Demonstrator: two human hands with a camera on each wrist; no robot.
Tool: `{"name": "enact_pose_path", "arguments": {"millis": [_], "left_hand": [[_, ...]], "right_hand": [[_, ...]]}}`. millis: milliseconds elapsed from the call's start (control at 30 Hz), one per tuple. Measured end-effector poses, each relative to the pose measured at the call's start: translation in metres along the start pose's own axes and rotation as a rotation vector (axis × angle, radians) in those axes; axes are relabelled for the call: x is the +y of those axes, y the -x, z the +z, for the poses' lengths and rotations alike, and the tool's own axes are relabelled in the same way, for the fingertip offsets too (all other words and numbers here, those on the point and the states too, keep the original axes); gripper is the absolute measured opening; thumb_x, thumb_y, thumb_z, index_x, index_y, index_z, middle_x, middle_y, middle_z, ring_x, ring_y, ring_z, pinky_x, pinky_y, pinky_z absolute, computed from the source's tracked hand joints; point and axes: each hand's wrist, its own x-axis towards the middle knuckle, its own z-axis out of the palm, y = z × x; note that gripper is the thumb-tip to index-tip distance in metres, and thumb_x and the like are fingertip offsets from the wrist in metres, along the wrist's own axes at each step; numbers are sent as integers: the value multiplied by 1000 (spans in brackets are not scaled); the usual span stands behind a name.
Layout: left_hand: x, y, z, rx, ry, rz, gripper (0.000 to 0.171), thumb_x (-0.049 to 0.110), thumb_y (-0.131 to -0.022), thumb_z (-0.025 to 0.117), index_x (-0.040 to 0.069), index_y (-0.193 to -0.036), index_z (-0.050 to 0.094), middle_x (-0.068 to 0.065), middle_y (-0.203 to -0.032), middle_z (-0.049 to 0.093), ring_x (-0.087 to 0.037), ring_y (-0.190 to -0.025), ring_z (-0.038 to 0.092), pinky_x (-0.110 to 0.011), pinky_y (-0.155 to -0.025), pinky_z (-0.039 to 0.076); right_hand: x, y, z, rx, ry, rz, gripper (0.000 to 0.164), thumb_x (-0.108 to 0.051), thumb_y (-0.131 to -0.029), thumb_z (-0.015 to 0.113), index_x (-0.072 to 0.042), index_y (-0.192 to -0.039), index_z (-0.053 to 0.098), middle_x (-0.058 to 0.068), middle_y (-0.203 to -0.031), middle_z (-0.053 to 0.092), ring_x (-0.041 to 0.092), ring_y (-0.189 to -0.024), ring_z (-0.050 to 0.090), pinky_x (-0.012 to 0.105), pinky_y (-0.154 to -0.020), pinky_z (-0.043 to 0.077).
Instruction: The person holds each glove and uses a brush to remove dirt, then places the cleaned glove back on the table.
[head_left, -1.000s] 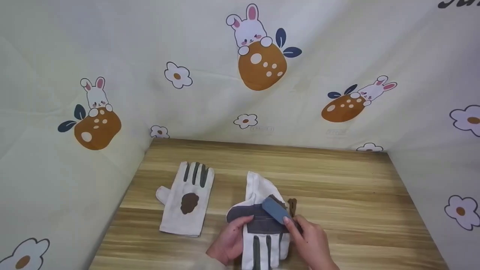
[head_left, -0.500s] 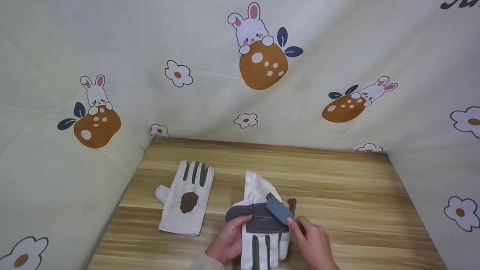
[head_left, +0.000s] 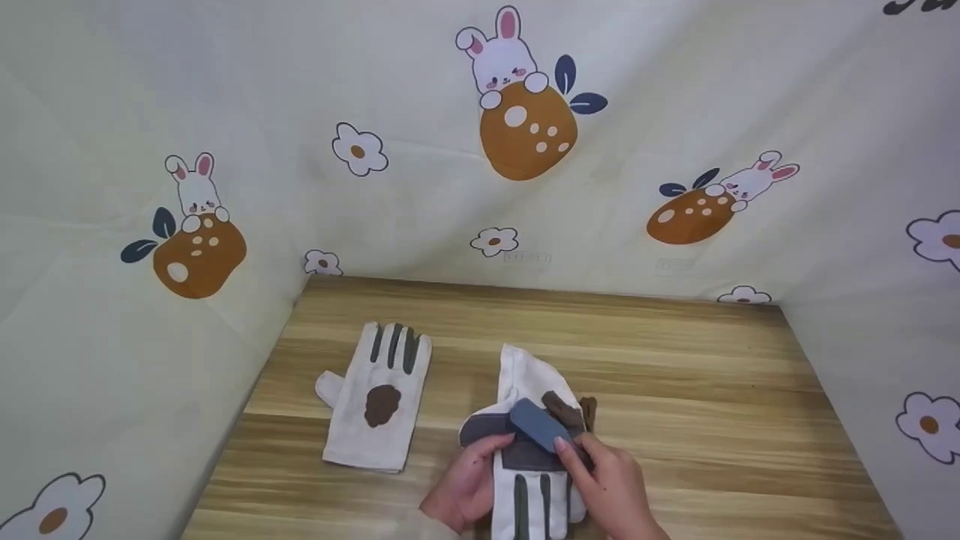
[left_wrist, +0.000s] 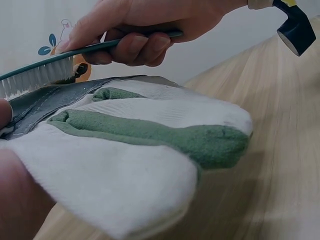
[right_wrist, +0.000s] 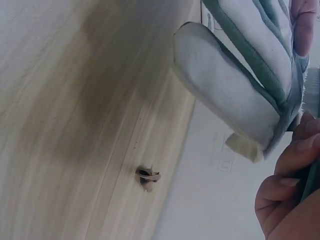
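Note:
My left hand (head_left: 466, 480) grips a white work glove (head_left: 517, 375), its thumb over the dark grey patch. The glove's fingers, with green strips (left_wrist: 150, 132), point toward me. My right hand (head_left: 611, 480) holds a blue brush (head_left: 541, 426) by its handle. In the left wrist view its white bristles (left_wrist: 40, 77) press close on the grey patch (left_wrist: 55, 97). A brown patch (head_left: 561, 409) shows on the glove just past the brush. The undersides of the glove and my left fingers are mostly hidden in the head view.
Another white glove (head_left: 352, 427) with a brown patch (head_left: 382, 406) lies flat on the wooden table (head_left: 675, 360) to the left. A small brown folded piece (right_wrist: 148, 178) rests on the table beyond the held glove. Printed cloth walls (head_left: 405, 210) surround the table.
The brush first shifts slightly right, then slides left across the grey patch, uncovering the brown patch. My left hand keeps its grip on the glove. The other glove stays put.

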Motion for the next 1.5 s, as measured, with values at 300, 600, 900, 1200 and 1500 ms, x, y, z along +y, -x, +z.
{"name": "enact_pose_path", "arguments": {"millis": [300, 600, 900, 1200, 1500], "left_hand": [[1, -2, 3, 67, -6, 31, 49, 17, -94, 34, -6, -137, 28, -22, -136, 40, -32, -126, 36, -41, -106, 26], [1, 2, 2, 81, -7, 40, 47, 16, -94, 35, -7, -135, 31, -22, -134, 41, -31, -125, 37, -41, -106, 26], [-3, 10, -3, 7, -13, 13, 42, 18, -95, 30, -3, -131, 38, -17, -133, 45, -28, -126, 35, -38, -108, 22], [-2, 7, -2, 3, -15, 18, 43, 18, -96, 29, -3, -132, 36, -17, -134, 43, -27, -127, 34, -37, -108, 21], [1, 2, 1, 35, -27, 33, 41, 17, -95, 31, -3, -130, 39, -19, -132, 45, -28, -125, 38, -39, -107, 24]], "right_hand": [[3, -6, -3, -18, -4, 50, 31, -55, -85, 49, -28, -75, 59, -15, -58, 48, 7, -54, 45, 25, -52, 39], [5, -6, -3, -86, -16, 94, 39, -60, -85, 44, -25, -77, 59, -12, -60, 50, 8, -56, 46, 25, -53, 39], [8, 1, 1, -51, 18, 68, 32, -57, -85, 47, -29, -74, 57, -15, -58, 48, 6, -53, 45, 24, -51, 38], [9, -1, -3, -52, 38, 78, 34, -57, -86, 47, -27, -75, 58, -13, -59, 51, 7, -52, 45, 25, -51, 38], [11, -7, -9, -102, 14, 128, 42, -62, -85, 43, -23, -77, 59, -10, -62, 52, 9, -55, 45, 25, -52, 38]]}}
